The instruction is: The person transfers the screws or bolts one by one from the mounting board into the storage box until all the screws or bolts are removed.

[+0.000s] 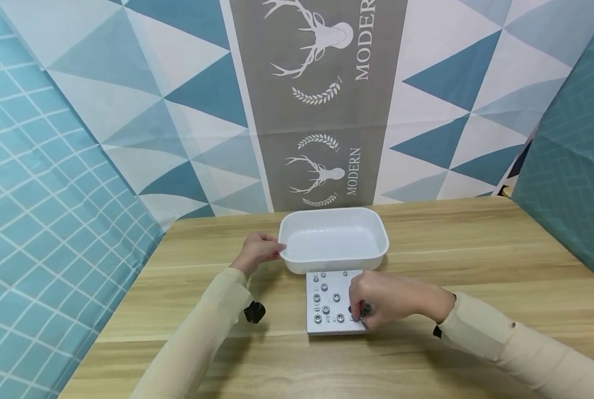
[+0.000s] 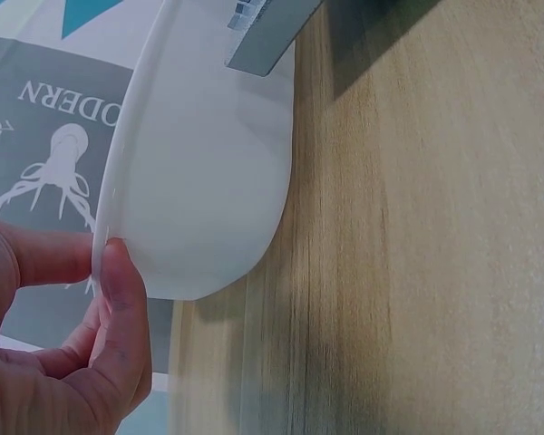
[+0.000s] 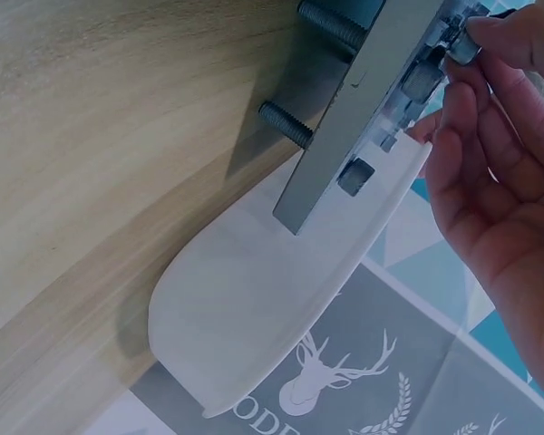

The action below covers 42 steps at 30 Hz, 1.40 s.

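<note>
A white rectangular tray [image 1: 339, 265] stands on the table, and my left hand [image 1: 260, 252] pinches its left rim between thumb and fingers. In front of the tray lies a silver metal plate [image 1: 348, 284] with several socket-head bolts set in its top. My right hand [image 1: 387, 299] is over the plate's right side, thumb and fingers pinching the head of a bolt [image 3: 464, 45]. Another bolt head [image 3: 355, 177] rises from the plate's face in the right wrist view. Threaded shanks [image 3: 286, 124] stick out below the plate. My right fingers hide part of the bolts there.
The wooden table [image 1: 476, 266] runs out to both sides. Behind it hangs a patterned cloth [image 1: 322, 122] with deer heads and triangles. Blue checked cloth [image 1: 52, 221] lines the left side, and a teal cloth [image 1: 571, 166] hangs at the right.
</note>
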Motion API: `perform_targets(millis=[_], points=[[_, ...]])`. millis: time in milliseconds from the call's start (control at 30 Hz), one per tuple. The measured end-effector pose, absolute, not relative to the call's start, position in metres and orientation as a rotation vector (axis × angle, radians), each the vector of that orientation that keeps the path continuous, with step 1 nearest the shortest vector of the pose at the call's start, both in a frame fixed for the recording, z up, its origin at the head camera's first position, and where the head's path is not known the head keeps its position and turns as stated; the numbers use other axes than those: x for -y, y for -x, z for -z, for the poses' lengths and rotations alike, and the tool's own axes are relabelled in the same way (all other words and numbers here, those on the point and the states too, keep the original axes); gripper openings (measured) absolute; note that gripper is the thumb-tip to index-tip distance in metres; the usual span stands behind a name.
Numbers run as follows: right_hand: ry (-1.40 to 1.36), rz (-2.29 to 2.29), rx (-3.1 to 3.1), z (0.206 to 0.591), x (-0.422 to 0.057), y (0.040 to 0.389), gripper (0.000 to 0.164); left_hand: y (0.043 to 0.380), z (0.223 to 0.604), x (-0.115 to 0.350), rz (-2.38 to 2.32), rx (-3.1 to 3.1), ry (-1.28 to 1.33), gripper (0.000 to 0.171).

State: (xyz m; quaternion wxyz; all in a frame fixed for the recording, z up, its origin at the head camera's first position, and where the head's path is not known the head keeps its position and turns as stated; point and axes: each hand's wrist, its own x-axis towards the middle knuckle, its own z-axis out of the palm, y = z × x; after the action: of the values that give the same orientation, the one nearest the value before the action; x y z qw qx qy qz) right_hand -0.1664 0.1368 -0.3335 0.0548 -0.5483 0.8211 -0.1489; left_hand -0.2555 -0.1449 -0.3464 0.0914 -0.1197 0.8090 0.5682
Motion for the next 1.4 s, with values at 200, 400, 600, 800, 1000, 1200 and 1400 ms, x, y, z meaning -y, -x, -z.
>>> perform_targets(millis=[200, 400, 600, 800, 1000, 1200, 1400], points=[[1.662, 0.548, -2.463, 0.333, -0.139, 0.168, 0.016, 0.256, 0.346, 0.144, -1.675, -2.411, 0.366, 0.025], [1.605, 0.65, -2.419, 0.333, -0.141, 0.17, 0.015, 0.255, 0.347, 0.145, -1.686, -2.41, 0.357, 0.023], [1.53, 0.697, -2.397, 0.334, -0.142, 0.171, 0.013, 0.254, 0.347, 0.144, -1.658, -2.416, 0.365, 0.024], [1.501, 0.72, -2.389, 0.333, -0.143, 0.172, 0.013, 0.255, 0.347, 0.144, -1.667, -2.41, 0.373, 0.024], [1.526, 0.723, -2.398, 0.331, -0.145, 0.174, 0.014, 0.256, 0.348, 0.144, -1.679, -2.413, 0.374, 0.024], [1.547, 0.728, -2.394, 0.329, -0.147, 0.175, 0.014, 0.255, 0.347, 0.143, -1.68, -2.417, 0.384, 0.024], [1.546, 0.738, -2.384, 0.331, -0.148, 0.176, 0.014, 0.254, 0.347, 0.143, -1.668, -2.428, 0.392, 0.025]])
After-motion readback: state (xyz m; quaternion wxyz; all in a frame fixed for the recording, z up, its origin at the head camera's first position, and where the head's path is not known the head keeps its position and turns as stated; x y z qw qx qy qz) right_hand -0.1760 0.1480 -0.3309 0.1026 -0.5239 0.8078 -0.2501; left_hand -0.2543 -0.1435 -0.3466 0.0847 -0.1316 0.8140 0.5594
